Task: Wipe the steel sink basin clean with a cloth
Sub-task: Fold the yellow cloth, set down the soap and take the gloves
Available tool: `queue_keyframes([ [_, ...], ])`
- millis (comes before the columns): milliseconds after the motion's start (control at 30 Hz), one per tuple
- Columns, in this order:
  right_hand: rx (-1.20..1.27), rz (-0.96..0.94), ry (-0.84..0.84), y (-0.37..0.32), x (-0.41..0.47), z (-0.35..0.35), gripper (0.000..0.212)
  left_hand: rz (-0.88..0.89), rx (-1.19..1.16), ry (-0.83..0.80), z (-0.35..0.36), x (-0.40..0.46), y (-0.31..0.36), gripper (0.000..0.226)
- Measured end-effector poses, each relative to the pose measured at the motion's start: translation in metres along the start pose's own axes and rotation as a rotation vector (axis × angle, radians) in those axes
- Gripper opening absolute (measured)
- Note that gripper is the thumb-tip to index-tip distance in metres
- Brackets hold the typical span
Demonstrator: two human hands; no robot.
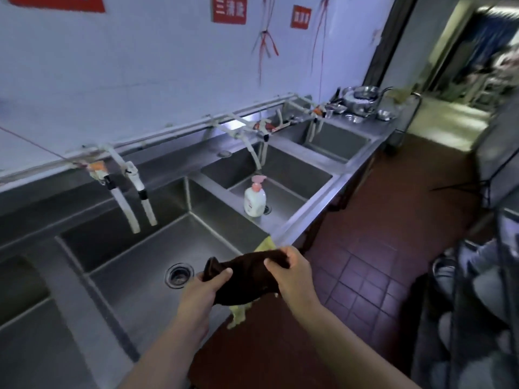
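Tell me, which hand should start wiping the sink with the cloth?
Probably the left hand. It grips the dark cloth right over the basin, near the drain. The right hand holds the other end at the front rim, nearer the floor.

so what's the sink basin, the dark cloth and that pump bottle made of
Sink basin: brushed stainless steel, going by its dull grey sheen and folded seams. Dark cloth: soft woven fabric, probably terry; it sags and bunches between both hands. Pump bottle: glossy white plastic, likely, with a pink pump.
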State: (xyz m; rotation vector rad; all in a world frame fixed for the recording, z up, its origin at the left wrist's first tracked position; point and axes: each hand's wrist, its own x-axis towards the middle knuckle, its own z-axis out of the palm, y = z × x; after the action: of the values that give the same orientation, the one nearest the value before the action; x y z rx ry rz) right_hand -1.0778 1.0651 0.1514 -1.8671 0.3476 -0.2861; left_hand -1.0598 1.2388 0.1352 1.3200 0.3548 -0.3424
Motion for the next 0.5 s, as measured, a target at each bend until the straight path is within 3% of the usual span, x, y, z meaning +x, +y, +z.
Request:
queue_keyframes([
  [100, -0.017, -0.017, 0.075, 0.014, 0.027, -0.058, 0.016, 0.021, 0.092, -0.053, 0.064, 0.016, -0.003, 0.012],
  [333, -0.009, 0.017, 0.218, 0.050, 0.098, -0.142, 0.027, 0.030, 0.183, -0.186, 0.173, 0.079, -0.005, 0.028],
  [500, -0.009, 0.036, 0.255, 0.065, 0.177, -0.184, 0.027, -0.027, 0.175, -0.271, 0.250, 0.149, -0.003, 0.027],
])
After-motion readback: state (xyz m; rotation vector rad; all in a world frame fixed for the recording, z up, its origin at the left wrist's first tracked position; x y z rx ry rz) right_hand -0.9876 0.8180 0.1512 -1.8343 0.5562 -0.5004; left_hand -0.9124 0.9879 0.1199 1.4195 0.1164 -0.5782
